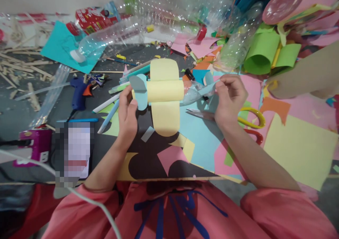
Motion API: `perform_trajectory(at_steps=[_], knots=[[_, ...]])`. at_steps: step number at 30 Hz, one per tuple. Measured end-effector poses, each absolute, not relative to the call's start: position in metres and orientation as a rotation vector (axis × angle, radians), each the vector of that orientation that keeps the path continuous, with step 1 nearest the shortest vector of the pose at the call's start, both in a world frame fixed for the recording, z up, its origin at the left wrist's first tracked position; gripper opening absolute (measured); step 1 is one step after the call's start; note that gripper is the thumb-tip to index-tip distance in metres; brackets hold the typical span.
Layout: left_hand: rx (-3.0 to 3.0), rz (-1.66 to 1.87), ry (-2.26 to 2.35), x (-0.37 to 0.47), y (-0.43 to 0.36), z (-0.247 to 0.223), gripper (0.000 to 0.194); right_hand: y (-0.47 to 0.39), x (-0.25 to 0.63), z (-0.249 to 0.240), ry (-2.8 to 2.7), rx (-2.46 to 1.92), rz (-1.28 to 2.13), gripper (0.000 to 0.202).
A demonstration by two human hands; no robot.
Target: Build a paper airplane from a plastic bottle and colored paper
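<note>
A toy plane (165, 90) is held above the table between my two hands. Its body is a pale yellow paper roll with yellow wings, and a light blue tail piece (140, 92) sits at the left end. A clear plastic bottle top forms its right end. My left hand (128, 112) closes around the tail end, thumb in front. With thumb and fingers pinched, my right hand (230, 96) grips a light blue paper strip (208, 88) at the bottle end. Below that hand lie scissors (250, 118) with a yellow and a red handle, partly hidden by my wrist.
A blue glue gun (78, 92), a phone (79, 147) and a purple power block (35, 147) are at the left. Plastic bottles (111, 36) crowd the back. Green paper rolls (262, 52) stand at the right near another person's arm (304, 71). Paper scraps cover the front.
</note>
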State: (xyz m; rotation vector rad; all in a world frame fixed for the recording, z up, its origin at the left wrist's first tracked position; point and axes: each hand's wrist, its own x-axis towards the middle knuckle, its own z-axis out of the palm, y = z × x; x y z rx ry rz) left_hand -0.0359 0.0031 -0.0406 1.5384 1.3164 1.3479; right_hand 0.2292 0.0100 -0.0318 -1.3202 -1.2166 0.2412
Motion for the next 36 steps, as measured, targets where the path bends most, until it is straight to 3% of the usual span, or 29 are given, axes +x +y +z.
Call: perform_trajectory(at_steps=[6,10,19,23,27,32,36], knots=[[1.592,1.373,1.269,-0.033,0.001,-0.037,0.042,-0.006,0.218,-0.031,-1.503,-1.143,0.121,0.01],[1.6,1.378,1.304,-0.032,0.002,-0.035,0.044,-0.008,0.217,-0.031,-1.715,-1.093,0.085,0.021],[1.546,1.39,1.292,-0.033,0.004,-0.038,0.043,-0.008,0.218,-0.03,-1.587,-1.122,0.191,0.021],[1.518,1.374,1.311,-0.033,0.004,-0.04,0.043,-0.004,0.224,-0.028,-1.481,-1.27,0.14,0.016],[1.532,1.393,1.295,-0.033,0.005,-0.04,0.047,0.0,0.229,-0.026,-1.766,-1.22,0.048,0.004],[1.532,1.399,1.294,-0.032,0.005,-0.039,0.046,0.005,0.232,-0.036,-2.007,-1.266,0.031,0.04],[1.532,1.362,1.314,-0.034,0.005,-0.041,0.047,0.009,0.234,-0.04,-2.009,-1.226,0.04,0.019]])
